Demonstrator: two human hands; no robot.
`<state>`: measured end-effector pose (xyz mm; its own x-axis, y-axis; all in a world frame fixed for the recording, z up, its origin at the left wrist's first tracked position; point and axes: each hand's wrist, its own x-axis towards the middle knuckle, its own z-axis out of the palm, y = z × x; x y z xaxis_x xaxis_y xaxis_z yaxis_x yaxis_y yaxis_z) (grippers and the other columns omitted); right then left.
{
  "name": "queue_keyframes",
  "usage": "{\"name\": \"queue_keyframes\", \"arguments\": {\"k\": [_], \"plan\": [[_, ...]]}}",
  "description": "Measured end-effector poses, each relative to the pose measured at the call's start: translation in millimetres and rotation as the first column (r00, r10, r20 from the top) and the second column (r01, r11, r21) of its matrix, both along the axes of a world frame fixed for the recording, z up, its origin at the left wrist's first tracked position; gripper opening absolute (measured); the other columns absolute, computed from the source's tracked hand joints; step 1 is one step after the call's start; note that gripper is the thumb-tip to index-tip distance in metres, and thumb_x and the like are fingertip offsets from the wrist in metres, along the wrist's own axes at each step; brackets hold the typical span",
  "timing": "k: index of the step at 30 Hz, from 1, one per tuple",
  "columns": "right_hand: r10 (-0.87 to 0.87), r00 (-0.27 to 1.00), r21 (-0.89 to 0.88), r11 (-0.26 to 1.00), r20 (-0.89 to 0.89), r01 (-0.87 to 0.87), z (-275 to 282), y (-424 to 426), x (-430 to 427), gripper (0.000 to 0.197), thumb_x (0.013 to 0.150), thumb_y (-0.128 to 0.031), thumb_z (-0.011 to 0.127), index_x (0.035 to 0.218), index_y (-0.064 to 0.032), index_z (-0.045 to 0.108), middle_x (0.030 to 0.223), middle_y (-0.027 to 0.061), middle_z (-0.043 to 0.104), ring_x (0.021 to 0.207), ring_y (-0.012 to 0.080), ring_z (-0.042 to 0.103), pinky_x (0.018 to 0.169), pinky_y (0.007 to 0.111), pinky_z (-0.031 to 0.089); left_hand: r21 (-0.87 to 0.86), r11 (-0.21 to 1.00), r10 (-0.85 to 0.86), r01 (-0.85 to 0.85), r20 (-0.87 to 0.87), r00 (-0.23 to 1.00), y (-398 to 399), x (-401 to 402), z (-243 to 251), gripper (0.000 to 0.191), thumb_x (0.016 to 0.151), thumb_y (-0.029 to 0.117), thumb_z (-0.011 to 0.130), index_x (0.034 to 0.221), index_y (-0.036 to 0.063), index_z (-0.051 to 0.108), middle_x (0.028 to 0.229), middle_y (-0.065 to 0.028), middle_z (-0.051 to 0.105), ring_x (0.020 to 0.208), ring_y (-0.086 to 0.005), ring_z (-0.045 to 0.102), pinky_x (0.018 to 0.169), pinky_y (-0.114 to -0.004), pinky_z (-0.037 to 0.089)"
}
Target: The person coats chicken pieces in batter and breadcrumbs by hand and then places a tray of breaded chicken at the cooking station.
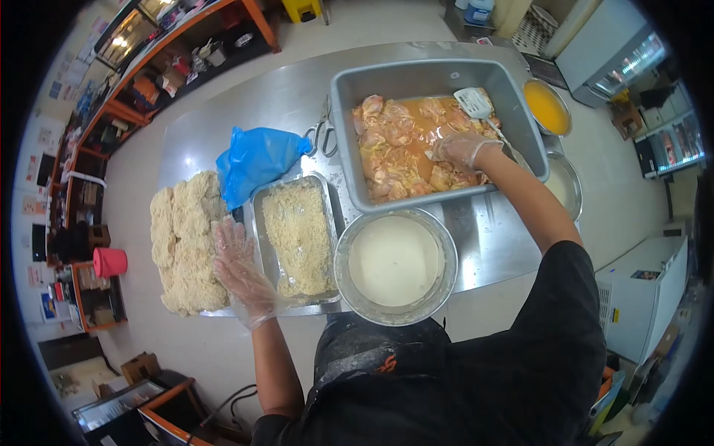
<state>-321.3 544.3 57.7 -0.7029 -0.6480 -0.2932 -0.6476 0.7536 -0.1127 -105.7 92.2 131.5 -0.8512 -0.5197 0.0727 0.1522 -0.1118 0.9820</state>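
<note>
My right hand (460,151), in a clear plastic glove, reaches into a grey plastic tub (357,192) of raw chicken pieces (393,120) in orange-brown marinade. Its fingertips are hidden, so I cannot tell if they grip a piece. Beside it a white slotted turner (474,103) leans inside the tub. My left hand (240,262), gloved too, is flat with its fingers extended, at the edge of a block of crumb-coated pieces (189,242). Just right of that hand lies a metal tray (333,234) of pale crumbs (298,240). A metal bowl of white batter (396,259) stands nearest my body.
A blue plastic bag (259,159) and scissors (323,131) lie on the steel table (223,111). At the table's right edge stand a bowl of yellow liquid (546,107) and another bowl of whitish contents (560,187). An orange-framed shelf (184,53) runs along the left.
</note>
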Motion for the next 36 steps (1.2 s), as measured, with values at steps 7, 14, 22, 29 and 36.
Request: {"name": "queue_keyframes", "arguments": {"k": [7, 14, 22, 29, 36], "plan": [[0.179, 0.983, 0.229, 0.956, 0.041, -0.184, -8.5, -15.3, -14.9, 0.017, 0.081, -0.013, 0.064, 0.094, -0.0029, 0.071, 0.103, 0.0172, 0.071, 0.102, 0.0357, 0.067, 0.089, 0.045, 0.054, -0.049, 0.988, 0.149, -0.149, 0.008, 0.989, -30.4, 40.3, -6.9, 0.079, 0.100, 0.063, 0.025, 0.156, 0.0085, 0.030, 0.157, -0.0176, 0.035, 0.144, -0.0380, 0.034, 0.117, -0.055, 0.022], [-0.196, 0.979, -0.287, 0.936, 0.059, 0.204, 19.9, 6.4, -16.7, 0.019, 0.073, -0.005, 0.064, 0.090, -0.0012, 0.072, 0.086, 0.0189, 0.071, 0.081, 0.0309, 0.069, 0.074, 0.038, 0.054, 0.058, 0.980, 0.185, -0.188, 0.061, 0.981, -36.2, 49.5, -16.0, 0.077, 0.102, 0.062, 0.024, 0.155, 0.0070, 0.031, 0.157, -0.0171, 0.035, 0.143, -0.0361, 0.035, 0.116, -0.051, 0.025], [-0.320, 0.850, -0.326, 0.821, 0.419, 0.469, 79.8, 22.3, -28.4, 0.020, 0.071, -0.004, 0.067, 0.090, -0.0044, 0.075, 0.082, 0.0148, 0.072, 0.072, 0.0228, 0.068, 0.068, 0.034, 0.054, 0.068, 0.995, 0.071, -0.077, 0.093, 0.993, -38.5, 43.7, -28.2, 0.074, 0.103, 0.060, 0.025, 0.156, 0.0090, 0.028, 0.158, -0.0153, 0.034, 0.143, -0.0339, 0.036, 0.117, -0.048, 0.025], [-0.302, 0.948, -0.099, 0.945, 0.096, 0.311, 122.9, -11.2, -10.4, 0.028, 0.072, -0.007, 0.071, 0.100, -0.0024, 0.073, 0.093, 0.0231, 0.071, 0.092, 0.0357, 0.069, 0.078, 0.040, 0.056, 0.068, 0.996, 0.046, -0.053, 0.093, 0.995, -43.1, 44.1, -32.0, 0.078, 0.100, 0.064, 0.028, 0.157, 0.0115, 0.028, 0.158, -0.0135, 0.036, 0.139, -0.0351, 0.039, 0.115, -0.052, 0.027], [-0.248, 0.947, 0.067, 0.962, -0.202, 0.266, 120.5, -40.9, 24.9, 0.018, 0.081, -0.008, 0.065, 0.096, -0.0004, 0.071, 0.096, 0.0231, 0.069, 0.095, 0.0402, 0.068, 0.081, 0.045, 0.056, 0.038, 0.999, 0.006, -0.009, 0.091, 0.996, -58.0, 51.6, -32.3, 0.077, 0.100, 0.064, 0.027, 0.156, 0.0112, 0.029, 0.158, -0.0133, 0.035, 0.138, -0.0342, 0.040, 0.114, -0.051, 0.028]]}}
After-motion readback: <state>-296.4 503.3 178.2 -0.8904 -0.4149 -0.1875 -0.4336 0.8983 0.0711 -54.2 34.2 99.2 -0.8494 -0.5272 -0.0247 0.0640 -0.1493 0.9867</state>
